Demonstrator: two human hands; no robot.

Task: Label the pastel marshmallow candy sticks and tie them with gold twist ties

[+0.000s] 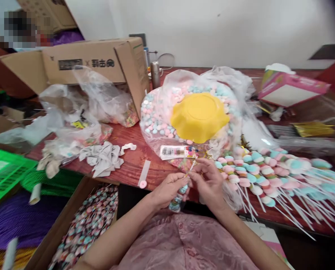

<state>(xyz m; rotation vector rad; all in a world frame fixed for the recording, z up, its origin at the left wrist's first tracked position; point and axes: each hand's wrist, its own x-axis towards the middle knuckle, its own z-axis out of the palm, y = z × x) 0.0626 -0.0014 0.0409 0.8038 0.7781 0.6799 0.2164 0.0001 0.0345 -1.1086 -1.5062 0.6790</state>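
Close to my body, at the table's front edge, my left hand (169, 188) is closed around the neck of a candy skewer (175, 203). Its blue and pink candies hang below my fingers in a clear wrapper, and a white stick (193, 165) points up. My right hand (209, 182) is pinched beside that stick, fingertips meeting those of the left; whatever is between them is too small to make out. To the right lies a heap of marshmallow skewers (251, 172) on white sticks. Printed wrappers (178, 152) lie just beyond my hands.
A yellow basin (200, 116) rests on a large plastic bag of candies (158, 120). Gold twist ties (315, 129) lie at right. At left are a cardboard box (91, 62), a crumpled cloth (102, 157) and a green crate (8, 176). A lower box holds wrapped candies (84, 221).
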